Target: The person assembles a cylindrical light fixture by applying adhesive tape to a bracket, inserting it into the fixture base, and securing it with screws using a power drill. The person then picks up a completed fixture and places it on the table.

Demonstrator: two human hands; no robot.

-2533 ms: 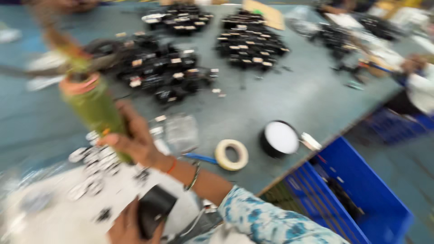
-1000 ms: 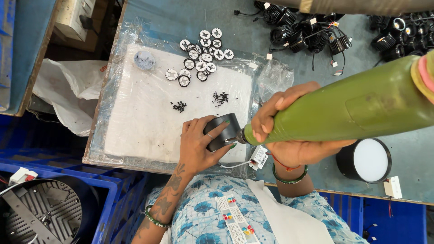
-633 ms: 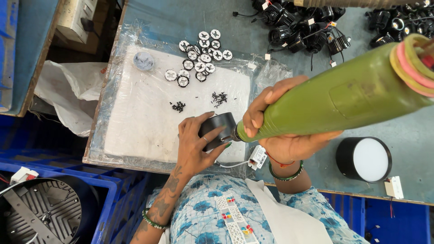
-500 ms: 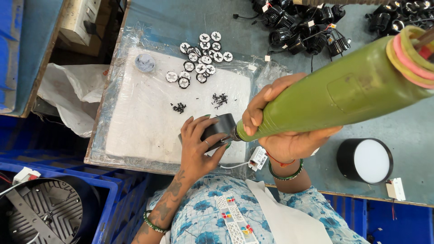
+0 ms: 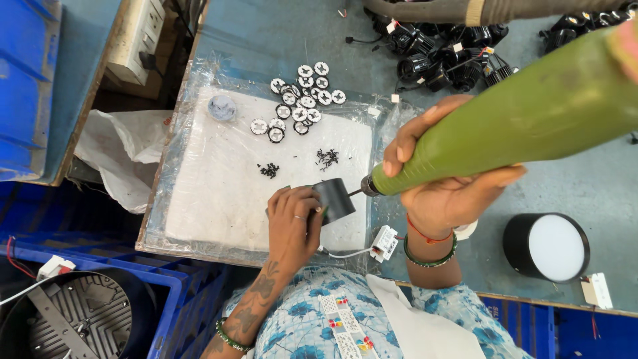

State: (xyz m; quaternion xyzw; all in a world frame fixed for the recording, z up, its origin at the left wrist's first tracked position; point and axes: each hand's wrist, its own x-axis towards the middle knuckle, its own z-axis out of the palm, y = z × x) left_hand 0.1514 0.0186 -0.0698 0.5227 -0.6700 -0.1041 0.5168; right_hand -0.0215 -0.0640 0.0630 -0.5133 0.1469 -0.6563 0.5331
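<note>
Compared with the frame half a second earlier, little has shifted: the left hand [image 5: 292, 223] still steadies the small black cylindrical lamp housing [image 5: 334, 199], and the bit of the long green electric screwdriver [image 5: 512, 126] remains pressed against the housing's right side.

Left hand: fingers curled around the housing, which rests on the white foam pad under clear plastic sheet [image 5: 219, 193] near the pad's lower right corner.

Right hand [image 5: 445, 183]: closed in a full grip around the narrow front end of the screwdriver. The tool's long axis runs from upper right down to lower left, tip pointing left and slightly downward at the housing.

A white wire leads from the housing to one small white rectangular driver box [image 5: 385, 242] lying just beside the right wrist.

On the pad: a cluster of about fourteen round black-and-white discs [image 5: 300, 100] near the upper edge; two small heaps of dark screws [image 5: 327, 157] between discs and housing; one grey round cap [image 5: 221, 107] at upper left.

On the grey-blue table [image 5: 585, 186]: one finished black round lamp with white face [image 5: 546, 246] at right, with a small white tag [image 5: 596, 290] beside it; a pile of black wired lamp parts [image 5: 445, 56] at top.
</note>
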